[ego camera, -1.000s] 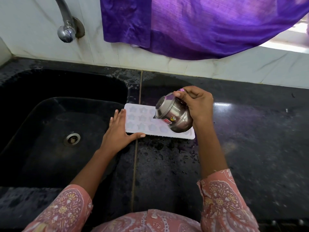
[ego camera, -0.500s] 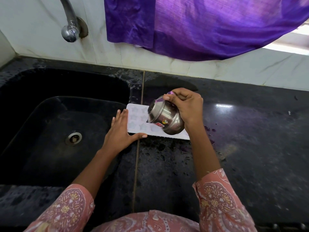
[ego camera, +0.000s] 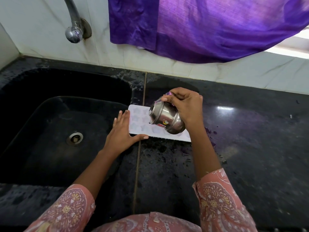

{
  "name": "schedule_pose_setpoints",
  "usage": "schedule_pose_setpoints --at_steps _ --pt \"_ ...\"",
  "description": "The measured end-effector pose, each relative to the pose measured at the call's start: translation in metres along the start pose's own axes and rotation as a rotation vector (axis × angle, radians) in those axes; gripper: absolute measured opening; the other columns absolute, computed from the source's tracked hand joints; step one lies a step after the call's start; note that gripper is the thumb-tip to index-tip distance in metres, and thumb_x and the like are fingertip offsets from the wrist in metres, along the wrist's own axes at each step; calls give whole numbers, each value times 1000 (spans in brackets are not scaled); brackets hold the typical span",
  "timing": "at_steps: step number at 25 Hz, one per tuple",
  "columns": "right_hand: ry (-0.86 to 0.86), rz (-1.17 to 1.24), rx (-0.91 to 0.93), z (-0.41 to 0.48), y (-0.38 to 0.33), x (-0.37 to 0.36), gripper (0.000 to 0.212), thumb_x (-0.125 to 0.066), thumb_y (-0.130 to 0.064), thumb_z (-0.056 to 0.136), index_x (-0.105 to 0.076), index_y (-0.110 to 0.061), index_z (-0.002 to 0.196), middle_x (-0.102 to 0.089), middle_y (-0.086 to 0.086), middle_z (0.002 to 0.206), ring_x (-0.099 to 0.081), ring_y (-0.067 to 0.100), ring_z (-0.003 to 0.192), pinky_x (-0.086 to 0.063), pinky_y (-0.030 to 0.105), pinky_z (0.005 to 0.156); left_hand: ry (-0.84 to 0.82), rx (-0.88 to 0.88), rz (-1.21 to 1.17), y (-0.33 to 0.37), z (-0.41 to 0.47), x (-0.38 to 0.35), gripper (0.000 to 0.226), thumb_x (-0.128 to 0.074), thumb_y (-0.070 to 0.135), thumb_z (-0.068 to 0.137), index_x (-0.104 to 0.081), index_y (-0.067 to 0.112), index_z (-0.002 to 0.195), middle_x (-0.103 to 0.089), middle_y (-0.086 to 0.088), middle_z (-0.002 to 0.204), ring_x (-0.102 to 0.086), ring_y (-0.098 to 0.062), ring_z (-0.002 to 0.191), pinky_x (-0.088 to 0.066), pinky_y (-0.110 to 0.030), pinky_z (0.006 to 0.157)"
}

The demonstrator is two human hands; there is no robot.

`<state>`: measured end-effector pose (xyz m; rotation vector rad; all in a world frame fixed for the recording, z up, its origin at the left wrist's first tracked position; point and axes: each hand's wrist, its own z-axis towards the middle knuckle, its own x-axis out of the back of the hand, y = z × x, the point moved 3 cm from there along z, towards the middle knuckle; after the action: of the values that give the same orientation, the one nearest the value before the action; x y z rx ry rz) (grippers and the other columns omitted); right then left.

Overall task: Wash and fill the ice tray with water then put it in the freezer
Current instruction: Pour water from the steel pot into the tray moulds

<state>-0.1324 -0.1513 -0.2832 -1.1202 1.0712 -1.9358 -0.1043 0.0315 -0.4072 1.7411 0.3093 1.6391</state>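
The white ice tray (ego camera: 142,122), with star-shaped moulds, lay flat on the wet black counter (ego camera: 250,139), its left end reaching the right rim of the black sink (ego camera: 50,131). The left hand (ego camera: 122,133) rested flat and spread against the tray's near-left corner, fingers along the left end and thumb stretched along the near edge, gripping nothing. The right hand (ego camera: 187,107) was closed around a small steel pot (ego camera: 166,119), tipped on its side over the middle of the tray with its mouth turned left and down. Whether water was leaving the pot could not be told. A metal tap (ego camera: 73,25) stood out from the white wall above the sink's far side, and a purple cloth (ego camera: 209,25) hung to its right.
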Motion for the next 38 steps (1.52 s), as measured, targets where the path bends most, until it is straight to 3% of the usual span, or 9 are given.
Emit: schedule_pose_setpoints --at_steps 13,20,24,38 --pt "-5 -14 51 3 -10 2 19 -76 -11 71 -65 -25 64 -67 -2 66 -63 18 73 -54 37 72 -22 21 13 3 -2 3 112 -64 61 72 -1 11 150 0 -1 159 12 -10 144 1 -33 116" --pt "-4 -38 83 5 -14 3 15 -74 -10 73 -66 -21 68 -66 -9 66 -61 7 71 -51 28 71 -23 18 6 2 -2 3 113 -64 62 71 -2 10 151 -2 -1 159 11 -10 144 1 -32 116" --pt "-8 -22 93 8 -14 3 20 -76 -11 71 -65 -26 65 -63 -23 57 -61 -2 66 -50 17 67 -17 13 1 2 -1 2 114 -63 63 70 -3 9 150 -3 -2 159 11 -11 144 3 -31 116" --pt "-2 -26 133 11 -15 3 20 -78 -14 70 -66 -31 65 -66 -18 64 -65 10 73 -54 30 72 -16 15 -1 2 -1 2 113 -64 62 71 -3 10 150 -2 -2 159 11 -10 144 4 -29 114"
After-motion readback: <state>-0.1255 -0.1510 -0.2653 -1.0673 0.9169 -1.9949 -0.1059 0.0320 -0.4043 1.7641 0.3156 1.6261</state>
